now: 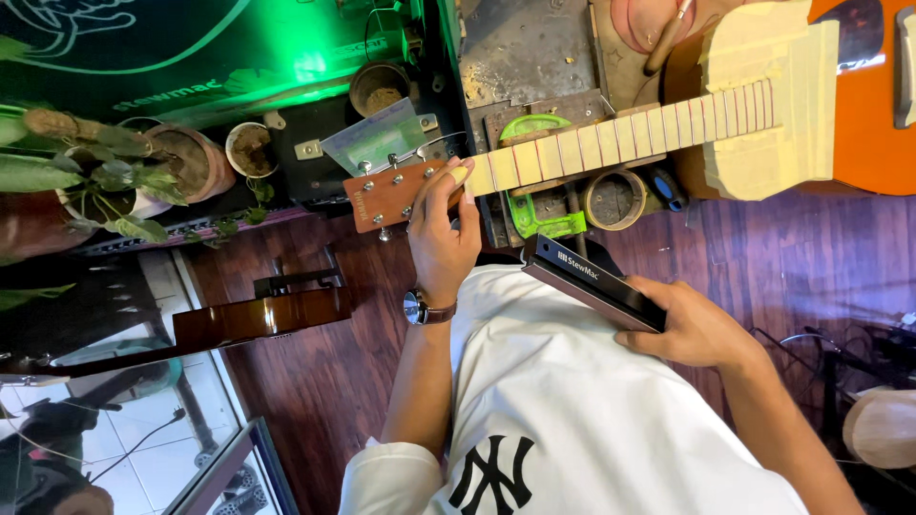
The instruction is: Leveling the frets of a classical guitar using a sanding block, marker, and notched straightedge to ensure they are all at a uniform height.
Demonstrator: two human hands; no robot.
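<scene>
I am gripping the neck of an acoustic guitar (611, 138) with my left hand (441, 238), fingers curled around it right where the neck meets the brown wooden headstock (386, 195), thumb tip pressing on top near the nut. The fingerboard is covered in pale masking tape with only thin dark fret lines showing, and more tape is wrapping the glossy orange body (863, 124) around the neck joint. The guitar is lying across a scuffed, dusty bench (520, 48), resting over a green neck support (534, 172). My right hand (692, 329) is closing around 1 end of a long, flat black metal bar (592, 283) with a straight rectangular profile, fingers wrapped under it, holding it tilted in front of my white shirt (572, 420). My left wrist is wearing a watch (420, 307) on a brown strap, forearm reaching straight toward the headstock. A round wooden ring (615, 198) is sitting under the neck beside the support. Potted plants (114, 172) are standing to 1 side under green light. The guitar's body is being cut off by the frame edge, and what my left fingertips are touching behind the neck is hidden.
</scene>
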